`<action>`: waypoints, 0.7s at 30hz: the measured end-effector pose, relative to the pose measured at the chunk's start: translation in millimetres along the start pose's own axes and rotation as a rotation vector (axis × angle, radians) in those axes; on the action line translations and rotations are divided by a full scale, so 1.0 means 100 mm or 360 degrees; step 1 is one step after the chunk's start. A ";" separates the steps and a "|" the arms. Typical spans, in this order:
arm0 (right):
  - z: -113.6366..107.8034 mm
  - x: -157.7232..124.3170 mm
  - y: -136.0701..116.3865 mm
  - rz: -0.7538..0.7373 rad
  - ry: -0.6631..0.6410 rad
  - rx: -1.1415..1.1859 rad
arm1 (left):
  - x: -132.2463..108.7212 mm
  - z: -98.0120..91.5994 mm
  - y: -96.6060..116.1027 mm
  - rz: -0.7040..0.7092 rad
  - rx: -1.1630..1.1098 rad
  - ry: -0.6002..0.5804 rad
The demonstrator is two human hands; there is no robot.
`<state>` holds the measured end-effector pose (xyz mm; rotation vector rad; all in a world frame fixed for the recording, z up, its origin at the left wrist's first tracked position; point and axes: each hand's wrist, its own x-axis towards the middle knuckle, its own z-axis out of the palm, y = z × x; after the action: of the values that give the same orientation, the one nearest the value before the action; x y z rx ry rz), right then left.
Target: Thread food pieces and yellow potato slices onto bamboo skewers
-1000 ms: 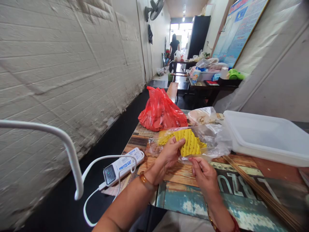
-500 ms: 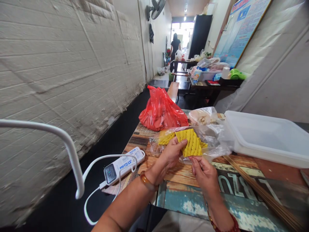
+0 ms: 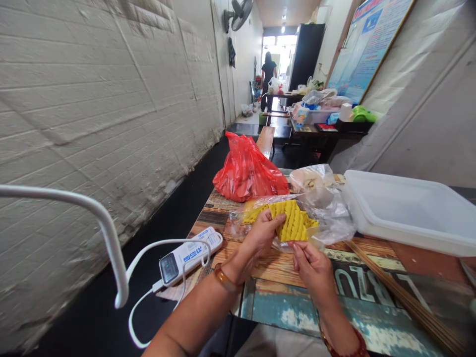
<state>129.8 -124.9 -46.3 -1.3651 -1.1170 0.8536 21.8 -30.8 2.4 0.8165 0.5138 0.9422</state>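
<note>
A flat yellow food piece scored with slanting cuts [image 3: 292, 225] is held above the table. My left hand [image 3: 265, 230] grips its left side, thumb on the near face. At its lower edge, my right hand [image 3: 311, 263] has thumb and forefinger pinched together; whether they hold the piece's edge or something thin is too small to make out. More yellow scored pieces [image 3: 255, 213] lie behind the hands in a clear plastic bag [image 3: 330, 220]. A bundle of thin wooden sticks [image 3: 394, 285] rests on the table to the right of my right hand.
A red plastic bag [image 3: 249, 171] stands behind the hands, beside a clear bag of pale food [image 3: 312, 177]. To the right is a white plastic tub [image 3: 409, 208]. A white power bank [image 3: 191, 255] with a cable lies left. A person [image 3: 268, 77] stands far back.
The view has shifted very slightly. Both hands keep nearly the same place on the yellow piece, which has tipped a little.
</note>
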 end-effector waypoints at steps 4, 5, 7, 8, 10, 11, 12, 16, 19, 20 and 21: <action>0.00 0.01 -0.02 0.0007 0.0045 -0.0050 | -0.02 0.01 0.00 -0.0034 -0.0010 -0.0027; 0.00 0.02 -0.02 0.0005 0.0057 -0.0057 | -0.02 0.01 0.00 -0.0037 -0.0011 -0.0035; 0.01 0.02 -0.02 -0.0006 0.0078 -0.0043 | -0.02 0.00 -0.01 -0.0038 -0.0015 -0.0044; 0.01 0.03 -0.03 -0.0010 0.0082 -0.0025 | -0.02 -0.01 -0.01 -0.0040 -0.0015 -0.0049; 0.01 0.02 -0.05 0.0013 0.0078 0.0027 | -0.01 -0.02 -0.03 -0.0039 -0.0017 -0.0048; 0.01 0.02 -0.06 0.0043 0.0074 0.0054 | -0.01 -0.02 -0.03 -0.0041 -0.0017 -0.0047; 0.02 0.01 -0.07 0.0079 0.0070 0.0081 | 0.00 -0.03 -0.03 -0.0043 -0.0020 -0.0036; 0.01 -0.02 -0.10 0.0185 0.0022 0.0164 | 0.01 -0.03 0.00 -0.0044 -0.0047 0.0022; 0.00 -0.04 -0.07 0.0185 -0.0065 0.0163 | 0.01 -0.04 0.06 -0.0006 -0.0047 0.0062; -0.01 -0.05 -0.05 0.0180 -0.0090 0.0148 | 0.01 -0.04 0.07 0.0004 -0.0044 0.0077; -0.01 -0.05 -0.03 0.0174 -0.0108 0.0125 | 0.02 -0.05 0.09 0.0009 -0.0045 0.0090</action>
<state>129.3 -130.5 -43.8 -1.3502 -1.0567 1.0196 14.9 -24.7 6.3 0.7681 0.5463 0.9782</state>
